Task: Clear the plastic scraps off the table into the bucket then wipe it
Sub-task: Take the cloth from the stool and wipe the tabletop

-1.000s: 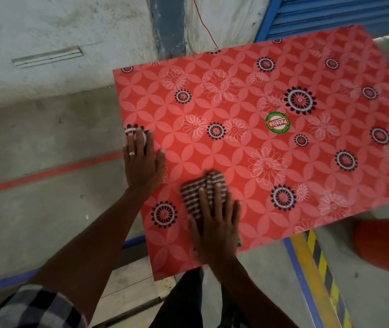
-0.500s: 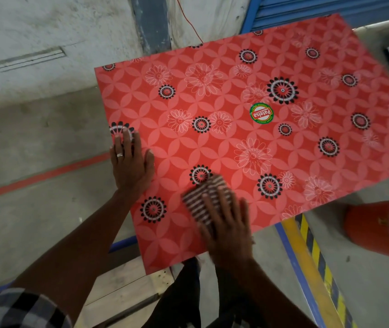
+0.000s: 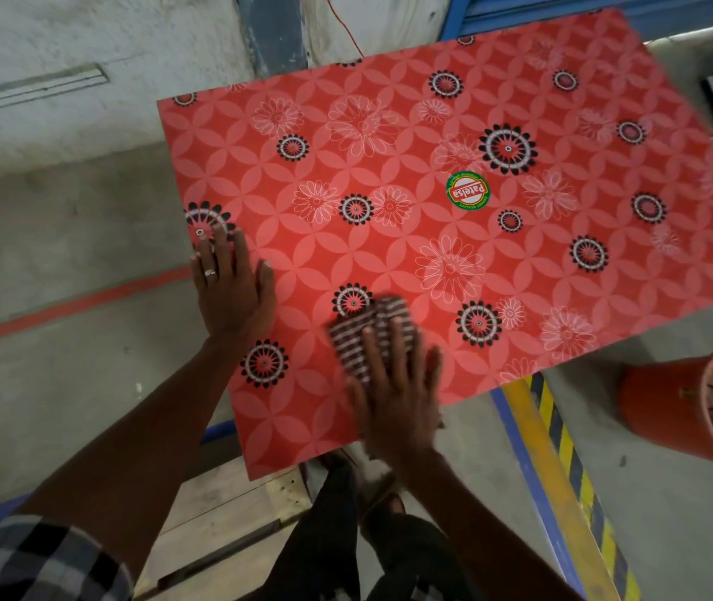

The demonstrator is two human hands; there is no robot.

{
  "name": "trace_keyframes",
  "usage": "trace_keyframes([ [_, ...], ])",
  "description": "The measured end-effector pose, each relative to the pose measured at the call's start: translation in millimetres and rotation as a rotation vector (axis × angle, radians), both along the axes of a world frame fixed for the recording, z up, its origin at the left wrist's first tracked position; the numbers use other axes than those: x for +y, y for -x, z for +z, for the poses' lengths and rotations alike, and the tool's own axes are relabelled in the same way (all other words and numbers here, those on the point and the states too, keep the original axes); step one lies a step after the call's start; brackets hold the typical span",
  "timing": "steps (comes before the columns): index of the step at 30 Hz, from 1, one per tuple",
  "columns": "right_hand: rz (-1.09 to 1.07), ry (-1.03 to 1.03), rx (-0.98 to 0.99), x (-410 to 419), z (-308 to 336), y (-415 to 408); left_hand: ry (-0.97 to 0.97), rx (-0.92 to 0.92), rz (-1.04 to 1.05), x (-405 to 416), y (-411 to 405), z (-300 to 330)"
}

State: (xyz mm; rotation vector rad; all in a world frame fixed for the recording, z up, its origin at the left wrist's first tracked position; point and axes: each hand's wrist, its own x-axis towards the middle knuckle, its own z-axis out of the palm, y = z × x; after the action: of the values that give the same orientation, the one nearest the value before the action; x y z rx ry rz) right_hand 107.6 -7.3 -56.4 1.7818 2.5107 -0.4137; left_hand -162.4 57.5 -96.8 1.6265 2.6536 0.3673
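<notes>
Head view shows a red flowered counter [image 3: 563, 271] filling the middle and right of the frame, tilted so its near corner points to the lower centre. The right hand [image 3: 396, 386] lies flat with fingers straight and spread, pressing a striped cloth [image 3: 363, 336] onto the counter near its lower edge. The left hand [image 3: 231, 288] rests open and flat at the counter's left edge, gripping nothing, seemingly bracing the top. No plastic scraps show on the surface; pale scraps sit inside the orange bucket [image 3: 667, 401], which stands on the floor at the lower right of the frame, below and apart from the counter's edge. So the clearing looks done and the wiping is under way.

The cloth sits close to the near edge, and part of the right palm already hangs over it. A stroke pulled toward the body could drag the cloth off the edge and drop it to the floor. The hand only presses, so the cloth may bunch or slip from under the fingers on a fast sweep. Most of the surface toward the upper right lies far from the cloth and could be missed.
</notes>
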Motion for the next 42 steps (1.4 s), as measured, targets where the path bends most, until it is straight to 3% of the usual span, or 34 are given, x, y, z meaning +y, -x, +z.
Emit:
trace_keyframes([
  [5,0.322,0.041,0.101,-45.7,-7.6,46.8,-0.049,-0.019,-0.047,-15.0,-14.6,-1.4],
  [9,0.463,0.019,0.100,-31.2,-9.4,25.3,-0.082,-0.040,-0.098,-29.8,-18.2,-2.4],
  [16,0.241,0.041,-0.004,34.2,3.0,-50.6,-0.039,0.003,-0.013,-54.6,-56.8,-1.0],
  [18,0.227,0.071,0.075,39.5,11.8,-54.8,-0.025,-0.021,0.031,-58.5,-73.6,-1.1],
  [23,-0.171,0.135,0.209,35.2,31.2,-59.5,-0.009,-0.024,0.069,-73.4,-114.2,-1.9],
  [28,-0.443,0.421,0.618,43.8,38.2,-66.2,0.037,-0.060,0.073,-82.8,-146.3,0.9],
  [32,-0.348,0.579,0.614,52.2,43.7,-88.7,0.029,-0.074,0.098,-91.5,-166.1,-1.5],
  [37,-0.119,0.796,0.785,55.9,49.8,-146.0,0.056,-0.108,0.151,-88.1,-191.6,2.2],
  [42,-0.346,0.823,1.068,66.5,53.8,-213.9,0.053,-0.150,0.088,-62.5,-229.9,12.1],
])
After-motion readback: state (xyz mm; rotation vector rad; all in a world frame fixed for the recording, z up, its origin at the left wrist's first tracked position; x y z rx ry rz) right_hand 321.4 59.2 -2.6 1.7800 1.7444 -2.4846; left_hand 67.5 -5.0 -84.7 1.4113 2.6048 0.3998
